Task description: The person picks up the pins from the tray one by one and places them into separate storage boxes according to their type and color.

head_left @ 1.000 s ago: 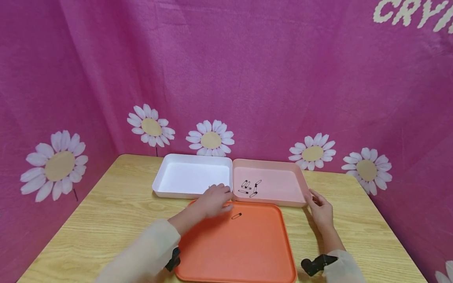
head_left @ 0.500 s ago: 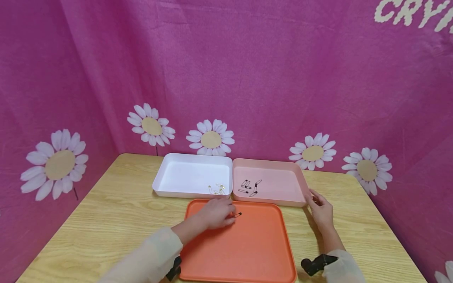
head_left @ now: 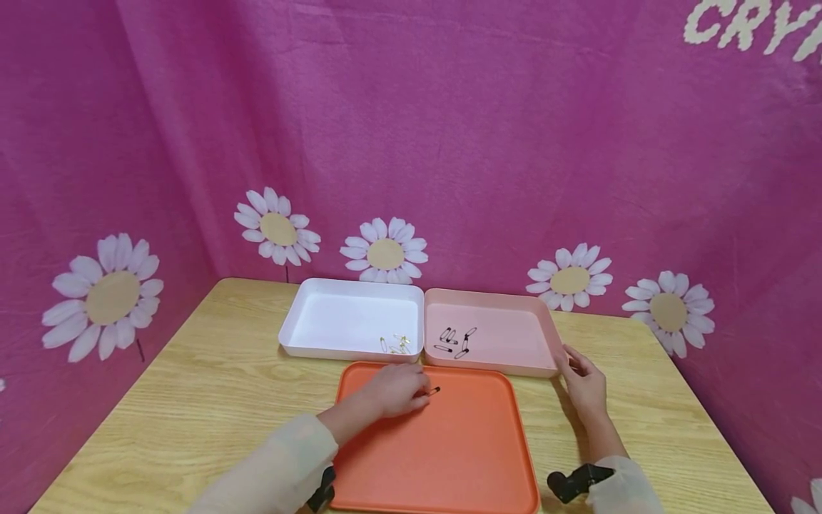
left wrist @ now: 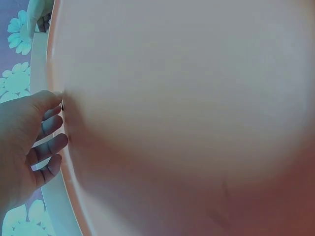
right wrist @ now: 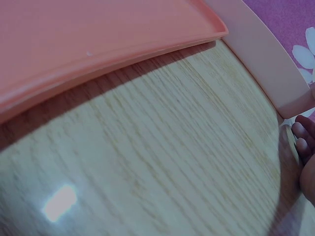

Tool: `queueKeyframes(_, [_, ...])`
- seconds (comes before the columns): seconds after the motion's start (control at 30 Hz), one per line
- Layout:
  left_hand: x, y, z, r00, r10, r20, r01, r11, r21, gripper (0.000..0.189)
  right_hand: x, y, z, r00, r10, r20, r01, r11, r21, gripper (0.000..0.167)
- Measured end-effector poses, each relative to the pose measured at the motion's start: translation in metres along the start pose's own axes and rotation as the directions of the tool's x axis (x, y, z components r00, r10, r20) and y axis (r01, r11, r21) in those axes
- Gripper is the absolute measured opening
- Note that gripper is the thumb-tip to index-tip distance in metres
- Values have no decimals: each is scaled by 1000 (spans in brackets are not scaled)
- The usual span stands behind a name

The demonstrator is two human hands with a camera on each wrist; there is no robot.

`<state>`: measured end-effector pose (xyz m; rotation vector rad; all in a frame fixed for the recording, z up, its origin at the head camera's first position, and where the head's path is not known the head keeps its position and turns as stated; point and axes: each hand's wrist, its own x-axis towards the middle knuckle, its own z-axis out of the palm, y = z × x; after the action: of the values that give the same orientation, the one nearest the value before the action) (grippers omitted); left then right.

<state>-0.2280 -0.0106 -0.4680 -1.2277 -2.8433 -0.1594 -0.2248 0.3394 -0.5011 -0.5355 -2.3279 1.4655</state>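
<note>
My left hand (head_left: pixel 399 390) is low over the far part of the orange tray (head_left: pixel 443 450). Its thumb and forefinger pinch a black safety pin (head_left: pixel 434 390), whose dark end sticks out to the right; in the left wrist view the pin (left wrist: pixel 62 105) is mostly hidden by fingertips. My right hand (head_left: pixel 586 382) rests against the near right corner of the pink tray (head_left: pixel 514 335), thumb touching it, other fingers loosely bent. Several black safety pins (head_left: pixel 443 348) lie in the pink tray. Several gold safety pins (head_left: pixel 401 344) lie in the white tray (head_left: pixel 340 314).
The white and pink trays stand side by side at the back of the wooden table (head_left: pixel 212 385), right behind the orange tray. A purple curtain (head_left: pixel 475 143) with daisies hangs behind and at the sides. Black wrist cameras (head_left: pixel 580 482) sit at both cuffs.
My left hand has come back from the white tray's near edge to the black safety pin on the orange tray and pinched it. Gold pins came into view. My right hand stays at the pink tray.
</note>
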Motion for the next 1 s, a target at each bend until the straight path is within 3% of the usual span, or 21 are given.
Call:
queueKeyframes(0.33, [4,2,-1,995,-97,5,97,995,-29,11,0,1,0,1000,-5,-1,5,1000,-8,53])
queueKeyframes(0.6, [9,2,-2,991,-137,16,137,989,-51,9,1,1,0,1000,4,4,-4,1000,-5,53])
queueKeyframes(0.83, [17,2,-2,981,-168,96,178,978,-108,29,2,2,0,1000,4,-1,-4,1000,-5,53])
queueKeyframes(1.0, [19,1,-4,965,-194,175,232,944,-234,38,1,3,1,1000,5,8,-5,1000,-6,54])
